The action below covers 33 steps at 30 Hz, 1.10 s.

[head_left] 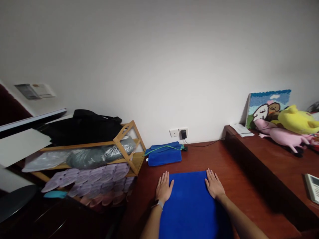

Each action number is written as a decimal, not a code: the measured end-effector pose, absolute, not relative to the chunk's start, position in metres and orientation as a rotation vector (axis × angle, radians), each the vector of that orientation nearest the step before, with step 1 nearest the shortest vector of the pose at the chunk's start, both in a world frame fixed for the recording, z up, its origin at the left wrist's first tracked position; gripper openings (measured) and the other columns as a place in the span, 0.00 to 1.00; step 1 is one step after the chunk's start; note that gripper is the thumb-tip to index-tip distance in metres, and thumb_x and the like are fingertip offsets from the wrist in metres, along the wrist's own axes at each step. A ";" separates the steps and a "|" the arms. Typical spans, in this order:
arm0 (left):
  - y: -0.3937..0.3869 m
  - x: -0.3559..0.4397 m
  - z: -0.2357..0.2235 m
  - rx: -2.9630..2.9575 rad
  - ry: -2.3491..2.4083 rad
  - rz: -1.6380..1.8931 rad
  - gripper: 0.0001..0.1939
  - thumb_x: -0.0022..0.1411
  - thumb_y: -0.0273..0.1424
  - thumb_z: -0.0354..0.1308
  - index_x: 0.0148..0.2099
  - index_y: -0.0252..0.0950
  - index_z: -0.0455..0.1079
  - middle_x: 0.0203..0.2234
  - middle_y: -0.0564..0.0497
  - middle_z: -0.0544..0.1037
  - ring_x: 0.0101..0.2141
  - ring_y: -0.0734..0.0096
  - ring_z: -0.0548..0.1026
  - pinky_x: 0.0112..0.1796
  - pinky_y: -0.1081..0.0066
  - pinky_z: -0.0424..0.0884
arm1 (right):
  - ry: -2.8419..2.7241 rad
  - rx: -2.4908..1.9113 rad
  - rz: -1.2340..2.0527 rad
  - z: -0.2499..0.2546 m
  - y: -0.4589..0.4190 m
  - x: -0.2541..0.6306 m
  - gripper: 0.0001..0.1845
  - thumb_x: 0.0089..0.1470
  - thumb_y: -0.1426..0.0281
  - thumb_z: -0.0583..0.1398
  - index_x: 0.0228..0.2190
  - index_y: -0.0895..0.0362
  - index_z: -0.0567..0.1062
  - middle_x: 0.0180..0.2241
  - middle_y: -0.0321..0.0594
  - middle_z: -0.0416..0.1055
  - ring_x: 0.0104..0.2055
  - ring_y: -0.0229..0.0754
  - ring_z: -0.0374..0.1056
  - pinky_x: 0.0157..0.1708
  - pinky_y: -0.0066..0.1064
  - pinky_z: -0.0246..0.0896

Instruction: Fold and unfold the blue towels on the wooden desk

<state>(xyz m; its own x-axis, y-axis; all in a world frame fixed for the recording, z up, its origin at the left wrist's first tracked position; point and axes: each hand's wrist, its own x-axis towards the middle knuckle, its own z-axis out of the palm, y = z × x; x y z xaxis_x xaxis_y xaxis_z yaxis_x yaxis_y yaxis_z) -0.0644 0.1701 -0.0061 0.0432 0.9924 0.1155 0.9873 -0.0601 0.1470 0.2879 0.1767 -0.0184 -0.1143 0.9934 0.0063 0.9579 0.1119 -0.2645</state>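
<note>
A blue cloth [188, 205] lies flat on the reddish-brown wooden table [239, 179], its near end running out of view at the bottom. My left hand [163, 188] rests flat at the cloth's far left edge, fingers stretched out and the thumb on the cloth. At the far right edge, my right hand [214, 184] lies flat too, with its fingers pointing away from me. Neither hand grips anything. Behind the cloth, against the wall, sits a folded blue cloth [164, 157] with a green cord across it.
A black plug adapter [183, 134] sits in the wall socket, its cable trailing right. On the left stands a wooden rack [124, 132] with slippers [94, 179] and a black bag [84, 127]. A raised surface on the right holds plush toys [281, 132] and a calculator-like device [312, 187].
</note>
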 end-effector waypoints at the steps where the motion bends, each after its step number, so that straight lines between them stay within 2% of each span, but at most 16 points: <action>1: 0.170 -0.064 -0.006 2.254 2.135 0.288 0.36 0.76 0.49 0.34 0.78 0.37 0.47 0.75 0.44 0.53 0.73 0.56 0.51 0.71 0.49 0.51 | -2.195 -1.953 0.304 -0.019 0.177 0.289 0.38 0.70 0.59 0.39 0.73 0.66 0.49 0.75 0.46 0.43 0.77 0.47 0.39 0.75 0.44 0.34; 9: 0.167 -0.065 0.007 2.209 2.150 0.154 0.39 0.75 0.51 0.34 0.77 0.33 0.47 0.75 0.43 0.52 0.74 0.56 0.51 0.71 0.51 0.50 | -2.176 -1.952 0.402 -0.012 0.174 0.288 0.38 0.70 0.57 0.38 0.73 0.65 0.46 0.76 0.46 0.40 0.78 0.45 0.34 0.75 0.43 0.28; 12: 0.166 -0.049 0.019 2.266 2.167 0.210 0.37 0.76 0.48 0.34 0.77 0.32 0.49 0.75 0.42 0.53 0.74 0.57 0.51 0.72 0.52 0.49 | -2.167 -1.945 0.423 -0.009 0.174 0.287 0.39 0.70 0.57 0.38 0.73 0.65 0.45 0.76 0.47 0.39 0.78 0.45 0.34 0.75 0.42 0.28; 19: 0.162 0.110 0.015 2.605 1.592 0.392 0.34 0.77 0.45 0.32 0.77 0.36 0.47 0.74 0.46 0.56 0.73 0.61 0.52 0.71 0.53 0.54 | -2.204 -1.934 0.406 -0.010 0.174 0.289 0.38 0.70 0.59 0.39 0.73 0.65 0.47 0.76 0.48 0.39 0.78 0.46 0.34 0.75 0.44 0.30; 23: 0.155 0.156 -0.004 2.479 1.558 0.379 0.36 0.77 0.46 0.28 0.77 0.34 0.48 0.74 0.44 0.55 0.73 0.61 0.52 0.72 0.54 0.53 | -2.267 -1.878 0.359 -0.014 0.174 0.292 0.37 0.68 0.61 0.42 0.73 0.63 0.51 0.76 0.46 0.39 0.78 0.47 0.34 0.75 0.44 0.32; 26: 0.154 0.129 -0.006 2.428 1.637 0.325 0.37 0.77 0.48 0.29 0.77 0.34 0.47 0.75 0.44 0.53 0.74 0.61 0.50 0.72 0.53 0.52 | -2.202 -1.914 0.366 -0.013 0.174 0.291 0.37 0.70 0.60 0.40 0.73 0.65 0.49 0.75 0.48 0.41 0.77 0.46 0.36 0.75 0.43 0.32; 33: 0.161 -0.010 0.002 2.260 2.031 0.281 0.40 0.75 0.53 0.32 0.77 0.33 0.49 0.75 0.40 0.53 0.74 0.56 0.51 0.71 0.50 0.52 | -2.171 -1.929 0.382 -0.014 0.175 0.288 0.38 0.70 0.58 0.39 0.73 0.65 0.48 0.75 0.46 0.41 0.77 0.45 0.36 0.75 0.44 0.30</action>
